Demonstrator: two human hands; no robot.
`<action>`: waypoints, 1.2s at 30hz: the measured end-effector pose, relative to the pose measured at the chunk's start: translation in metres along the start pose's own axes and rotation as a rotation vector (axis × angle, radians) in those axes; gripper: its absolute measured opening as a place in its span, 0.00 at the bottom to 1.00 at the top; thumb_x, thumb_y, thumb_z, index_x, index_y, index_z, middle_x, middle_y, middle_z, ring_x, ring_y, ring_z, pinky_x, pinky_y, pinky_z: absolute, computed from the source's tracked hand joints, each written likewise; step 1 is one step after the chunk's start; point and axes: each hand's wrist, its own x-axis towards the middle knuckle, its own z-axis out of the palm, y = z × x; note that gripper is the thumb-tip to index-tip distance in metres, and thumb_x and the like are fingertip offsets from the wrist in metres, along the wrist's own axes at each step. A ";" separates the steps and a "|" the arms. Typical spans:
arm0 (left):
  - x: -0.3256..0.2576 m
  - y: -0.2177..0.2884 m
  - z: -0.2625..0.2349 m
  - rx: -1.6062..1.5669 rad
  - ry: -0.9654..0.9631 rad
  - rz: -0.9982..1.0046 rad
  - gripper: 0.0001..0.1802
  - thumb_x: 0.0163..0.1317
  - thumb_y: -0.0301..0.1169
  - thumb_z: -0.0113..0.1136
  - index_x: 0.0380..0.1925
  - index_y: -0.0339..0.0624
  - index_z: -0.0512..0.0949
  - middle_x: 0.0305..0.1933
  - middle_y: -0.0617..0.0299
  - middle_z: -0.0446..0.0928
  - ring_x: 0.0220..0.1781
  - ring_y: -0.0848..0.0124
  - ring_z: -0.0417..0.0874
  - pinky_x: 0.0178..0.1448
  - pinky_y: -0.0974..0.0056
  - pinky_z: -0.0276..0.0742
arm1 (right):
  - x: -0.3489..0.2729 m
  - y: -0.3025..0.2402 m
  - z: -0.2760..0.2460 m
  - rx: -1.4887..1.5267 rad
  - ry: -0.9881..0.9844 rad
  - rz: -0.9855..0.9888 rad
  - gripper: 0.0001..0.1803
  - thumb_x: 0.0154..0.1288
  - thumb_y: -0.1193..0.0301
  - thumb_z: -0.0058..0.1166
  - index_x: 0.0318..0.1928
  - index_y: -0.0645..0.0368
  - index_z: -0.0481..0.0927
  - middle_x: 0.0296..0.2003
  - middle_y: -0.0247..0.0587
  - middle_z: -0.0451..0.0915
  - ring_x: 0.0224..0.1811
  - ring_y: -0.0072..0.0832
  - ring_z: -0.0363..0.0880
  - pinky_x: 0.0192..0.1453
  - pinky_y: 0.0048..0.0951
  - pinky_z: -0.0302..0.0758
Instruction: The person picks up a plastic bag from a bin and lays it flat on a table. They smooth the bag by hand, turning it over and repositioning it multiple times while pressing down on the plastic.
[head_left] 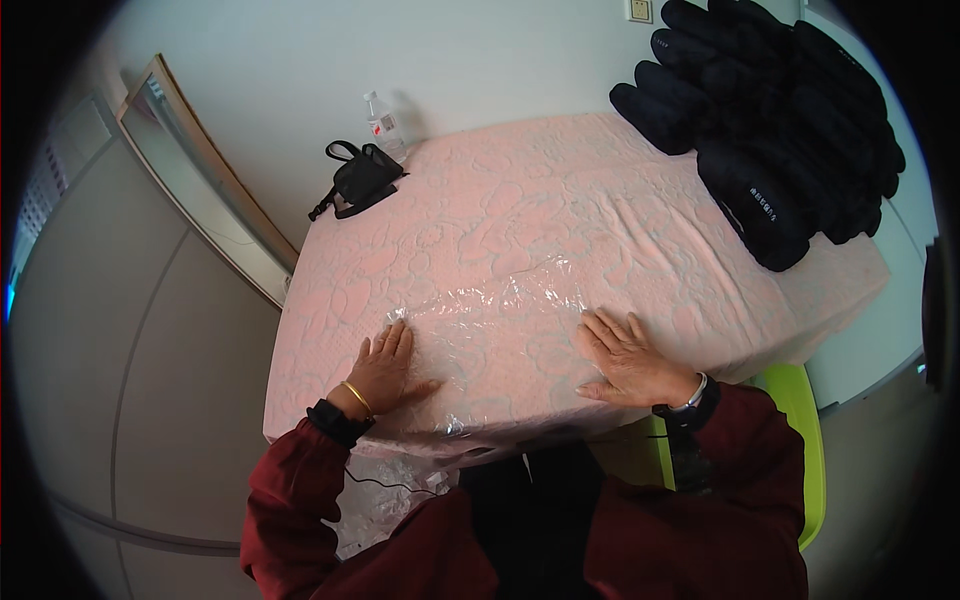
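Your red sleeves [295,500] reach in from the bottom of the frame, with crumpled plastic [380,515] below the table's near edge at lower left and a thin black cord [385,484] running from your left cuff. At centre, clear film [500,300] lies on the pink cloth [520,190], wrinkled along its far side; its full outline is hard to tell. Your left hand [385,370] and right hand [630,365] rest palm-down at either side of it, well apart, fingers extended, neither visibly gripping anything. Pressing outward unevenly could stretch or tear the film, or drag the cloth into folds; your bracelet [358,396] or the cord could snag it, and the part by the near edge could slide off. Beyond, your black bag [362,180] and bottle [382,120] sit upper left, a dark padded heap [770,130] upper right.
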 end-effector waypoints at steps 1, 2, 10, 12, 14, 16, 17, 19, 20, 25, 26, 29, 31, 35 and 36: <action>0.001 0.005 -0.005 0.039 -0.044 -0.014 0.63 0.60 0.74 0.49 0.73 0.23 0.53 0.79 0.32 0.50 0.82 0.43 0.50 0.81 0.44 0.47 | 0.003 0.000 -0.009 0.006 -0.029 0.041 0.51 0.74 0.36 0.36 0.76 0.71 0.49 0.78 0.63 0.45 0.82 0.53 0.39 0.80 0.63 0.38; 0.002 0.008 -0.010 0.079 -0.088 -0.028 0.64 0.59 0.74 0.49 0.72 0.22 0.53 0.79 0.32 0.49 0.82 0.42 0.50 0.81 0.44 0.47 | 0.007 -0.001 -0.018 0.012 -0.057 0.082 0.51 0.74 0.37 0.37 0.75 0.72 0.49 0.78 0.64 0.44 0.82 0.54 0.39 0.80 0.62 0.38; 0.029 0.037 -0.031 0.266 0.055 0.256 0.64 0.58 0.72 0.54 0.71 0.19 0.53 0.78 0.30 0.50 0.81 0.39 0.50 0.81 0.44 0.49 | 0.076 -0.048 -0.020 0.018 -0.059 -0.198 0.51 0.75 0.40 0.38 0.75 0.75 0.47 0.77 0.66 0.43 0.82 0.54 0.37 0.81 0.58 0.41; 0.042 0.049 -0.018 0.167 0.048 0.326 0.65 0.58 0.72 0.55 0.71 0.19 0.53 0.78 0.29 0.49 0.81 0.39 0.50 0.81 0.44 0.49 | 0.096 -0.056 -0.008 0.054 -0.175 -0.257 0.53 0.74 0.37 0.35 0.75 0.76 0.46 0.78 0.67 0.43 0.83 0.54 0.36 0.81 0.60 0.39; 0.051 0.059 -0.006 -0.033 0.028 0.444 0.65 0.57 0.72 0.56 0.71 0.19 0.53 0.78 0.28 0.49 0.81 0.39 0.50 0.81 0.44 0.49 | 0.102 -0.062 -0.007 0.058 -0.203 -0.264 0.54 0.73 0.36 0.35 0.75 0.76 0.46 0.78 0.66 0.43 0.83 0.54 0.36 0.81 0.60 0.39; 0.051 0.057 -0.002 -0.059 0.026 0.442 0.65 0.57 0.72 0.56 0.71 0.19 0.52 0.78 0.28 0.48 0.81 0.39 0.50 0.81 0.44 0.49 | 0.105 -0.062 -0.006 0.068 -0.265 -0.283 0.54 0.73 0.35 0.35 0.75 0.75 0.46 0.78 0.66 0.43 0.83 0.53 0.36 0.81 0.60 0.39; 0.051 0.054 0.000 -0.086 0.024 0.432 0.65 0.57 0.73 0.56 0.71 0.19 0.52 0.77 0.27 0.48 0.81 0.38 0.50 0.81 0.44 0.49 | 0.107 -0.057 -0.005 0.070 -0.266 -0.279 0.54 0.73 0.35 0.35 0.75 0.75 0.46 0.78 0.66 0.43 0.83 0.53 0.36 0.81 0.60 0.39; 0.052 0.050 0.003 -0.119 0.016 0.436 0.65 0.57 0.73 0.55 0.71 0.19 0.52 0.77 0.27 0.48 0.81 0.38 0.50 0.81 0.44 0.50 | 0.106 -0.040 0.002 0.098 -0.216 -0.266 0.54 0.73 0.36 0.35 0.76 0.75 0.45 0.78 0.66 0.43 0.83 0.53 0.36 0.81 0.59 0.39; 0.054 0.049 0.003 -0.097 0.004 0.425 0.66 0.56 0.74 0.55 0.71 0.20 0.52 0.78 0.28 0.48 0.81 0.38 0.50 0.80 0.43 0.51 | 0.103 -0.031 0.005 0.113 -0.192 -0.253 0.53 0.74 0.36 0.34 0.76 0.75 0.45 0.78 0.66 0.43 0.83 0.53 0.35 0.82 0.59 0.38; 0.040 0.019 -0.004 -0.039 -0.032 0.310 0.69 0.54 0.76 0.54 0.73 0.22 0.51 0.79 0.31 0.47 0.81 0.38 0.49 0.78 0.38 0.52 | 0.101 0.010 0.007 0.068 -0.155 -0.160 0.52 0.74 0.37 0.34 0.76 0.73 0.45 0.78 0.64 0.43 0.83 0.51 0.36 0.82 0.57 0.39; 0.040 0.012 -0.004 -0.038 -0.035 0.282 0.69 0.53 0.77 0.54 0.73 0.22 0.51 0.79 0.31 0.47 0.81 0.38 0.49 0.78 0.37 0.52 | 0.101 0.017 0.006 0.070 -0.156 -0.130 0.51 0.75 0.39 0.36 0.76 0.73 0.45 0.78 0.63 0.43 0.83 0.51 0.37 0.82 0.56 0.39; 0.040 -0.011 0.003 -0.052 -0.016 0.239 0.69 0.52 0.77 0.55 0.73 0.23 0.51 0.79 0.32 0.47 0.81 0.38 0.49 0.77 0.35 0.52 | 0.099 0.033 0.001 0.078 -0.159 -0.069 0.49 0.76 0.41 0.38 0.76 0.73 0.45 0.78 0.63 0.43 0.83 0.51 0.38 0.82 0.54 0.40; 0.038 -0.022 0.002 -0.054 -0.010 0.213 0.69 0.52 0.77 0.55 0.73 0.24 0.51 0.79 0.32 0.47 0.81 0.38 0.49 0.77 0.34 0.52 | 0.100 0.039 -0.007 0.085 -0.191 0.028 0.49 0.75 0.42 0.39 0.76 0.72 0.45 0.78 0.62 0.43 0.83 0.49 0.38 0.82 0.53 0.41; 0.035 -0.032 -0.011 0.025 -0.082 0.035 0.69 0.52 0.77 0.56 0.73 0.25 0.52 0.80 0.33 0.45 0.81 0.38 0.49 0.75 0.32 0.53 | 0.102 0.047 -0.009 0.063 -0.174 0.163 0.49 0.73 0.41 0.41 0.76 0.71 0.49 0.78 0.61 0.44 0.82 0.50 0.40 0.81 0.53 0.45; 0.036 -0.034 -0.009 0.028 -0.067 0.024 0.69 0.50 0.76 0.58 0.73 0.25 0.53 0.79 0.33 0.48 0.80 0.38 0.51 0.74 0.34 0.56 | 0.102 0.047 -0.009 0.048 -0.157 0.205 0.49 0.72 0.41 0.43 0.75 0.71 0.51 0.78 0.60 0.45 0.82 0.50 0.41 0.81 0.53 0.46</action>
